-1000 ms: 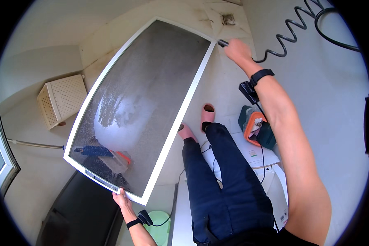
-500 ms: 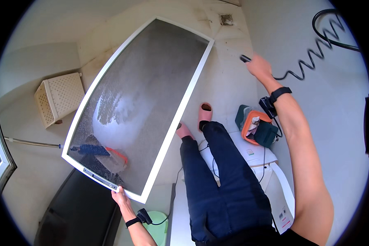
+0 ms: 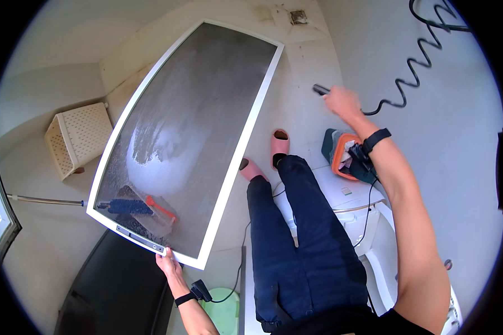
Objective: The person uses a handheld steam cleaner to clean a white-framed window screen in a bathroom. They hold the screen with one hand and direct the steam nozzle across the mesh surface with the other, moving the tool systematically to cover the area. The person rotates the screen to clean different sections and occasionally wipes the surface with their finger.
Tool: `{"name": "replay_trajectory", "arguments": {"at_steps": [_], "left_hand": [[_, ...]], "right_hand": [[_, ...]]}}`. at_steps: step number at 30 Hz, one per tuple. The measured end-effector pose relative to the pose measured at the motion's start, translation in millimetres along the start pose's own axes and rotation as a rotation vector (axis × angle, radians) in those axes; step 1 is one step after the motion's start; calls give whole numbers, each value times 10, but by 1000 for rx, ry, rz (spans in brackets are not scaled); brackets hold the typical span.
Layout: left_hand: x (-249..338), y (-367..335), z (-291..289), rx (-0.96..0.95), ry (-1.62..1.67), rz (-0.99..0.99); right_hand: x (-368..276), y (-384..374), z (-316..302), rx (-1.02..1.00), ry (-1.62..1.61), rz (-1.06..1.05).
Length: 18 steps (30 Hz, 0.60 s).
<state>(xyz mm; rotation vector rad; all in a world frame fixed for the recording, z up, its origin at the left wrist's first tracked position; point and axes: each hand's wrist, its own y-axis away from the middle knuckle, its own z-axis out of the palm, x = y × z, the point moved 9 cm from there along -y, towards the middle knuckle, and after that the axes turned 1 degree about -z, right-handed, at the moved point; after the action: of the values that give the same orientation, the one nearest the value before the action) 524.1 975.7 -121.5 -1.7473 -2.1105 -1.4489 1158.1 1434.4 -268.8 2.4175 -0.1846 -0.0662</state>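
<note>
My left hand (image 3: 169, 261) grips the lower edge of a white-framed window screen (image 3: 221, 78), which stands tilted in front of me. A wet, shiny film covers part of its grey mesh, with a ragged opening near the middle. My right hand (image 3: 342, 104) is closed around a black spray handle (image 3: 321, 89), its head pointing toward the screen. From that hand a black coiled hose (image 3: 413, 72) runs up to the right. Behind the mesh show a dark blue brush head (image 3: 127, 206) and something with a red edge, partly blurred by the mesh.
A beige perforated basket (image 3: 89, 131) is at the left, near a metal pole (image 3: 50, 200). An orange-rimmed bin (image 3: 343, 153) stands by a white toilet (image 3: 374, 223). A green basin (image 3: 223, 312) sits low, beside a black panel (image 3: 117, 279). A floor drain (image 3: 298, 17) lies beyond the screen.
My right hand and the spray handle have shifted left and slightly down. The wet patch on the mesh looks larger. My left hand keeps its hold on the frame.
</note>
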Motion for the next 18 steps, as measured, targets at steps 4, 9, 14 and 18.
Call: {"name": "replay_trajectory", "arguments": {"at_steps": [4,9,14,18], "left_hand": [[83,80,94,-24,28,39],[31,32,44,-75,51,55],[68,83,121,-147,120,97],[48,63,86,-234,141,149]], "right_hand": [[244,36,-138,49,-41,105],[-876,852,196,-66,-88,-304],[-1505,1524,405,-203,-27,-473],[-720,922,234,58,-132,-195]]}}
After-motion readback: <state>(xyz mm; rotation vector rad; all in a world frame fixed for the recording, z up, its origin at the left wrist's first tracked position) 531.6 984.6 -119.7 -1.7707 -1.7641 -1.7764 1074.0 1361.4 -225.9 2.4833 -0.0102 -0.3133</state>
